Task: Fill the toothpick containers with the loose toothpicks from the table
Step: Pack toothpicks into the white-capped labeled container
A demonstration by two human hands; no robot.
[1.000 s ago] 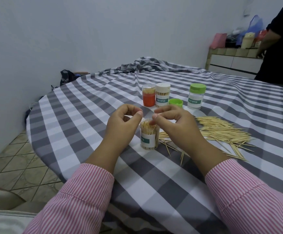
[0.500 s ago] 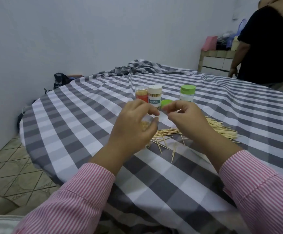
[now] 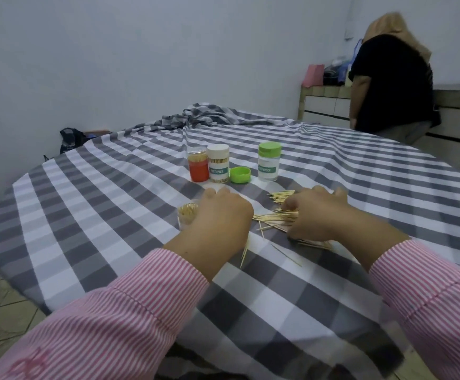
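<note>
While your left hand [image 3: 220, 215] rests beside the open toothpick container [image 3: 187, 216], your right hand [image 3: 319, 215] lies down on the heap of loose toothpicks [image 3: 275, 217] spread over the checked cloth of the counter [image 3: 113, 204]. The left hand's fingers curl toward the container, which stands upright just to its left, packed with toothpicks and without a lid; whether they actually touch or grip it cannot be told, since the hand covers that side. The right hand's fingers are bent down into the pile, but whether they pinch any sticks cannot be told either. A few stray toothpicks [image 3: 244, 253] lie nearer to you, between your two wrists. Farther back stand three more containers in a loose row: an orange one [image 3: 197, 165] touching a white-capped one [image 3: 218, 163], and, well apart to the right, a clear one with a green cap [image 3: 269, 162]. A loose green lid [image 3: 240, 175] lies between them on the cloth. Another person [image 3: 387, 78] in a black top stands at the far right by a tiled shelf.
</note>
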